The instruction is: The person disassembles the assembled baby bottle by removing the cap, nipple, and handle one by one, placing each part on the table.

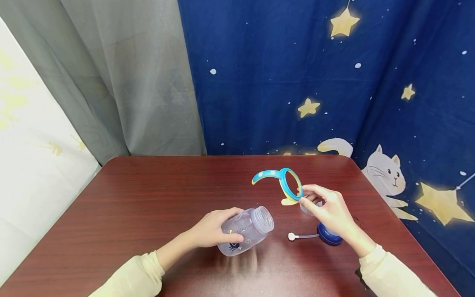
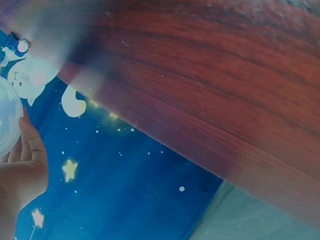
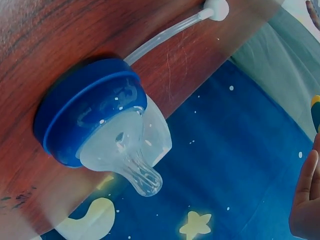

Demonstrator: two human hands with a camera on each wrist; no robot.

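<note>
My left hand (image 1: 213, 229) grips a clear baby bottle (image 1: 249, 231) round its body. The bottle is tilted, its bare threaded mouth toward the right. My right hand (image 1: 332, 210) pinches the rim of a blue and yellow bottle handle ring (image 1: 269, 173), held up above the table, its curved arm reaching left. Below the right hand a blue collar (image 1: 329, 236) lies on the table. In the right wrist view it carries a clear nipple (image 3: 120, 142), and a thin straw (image 3: 167, 35) with a white end (image 3: 217, 9) runs from it.
A clear cap (image 1: 308, 209) stands on the table behind my right fingers, partly hidden. The dark red wooden table (image 1: 167, 194) ends at a blue star-print curtain (image 1: 267, 103) and a grey curtain (image 1: 156, 82).
</note>
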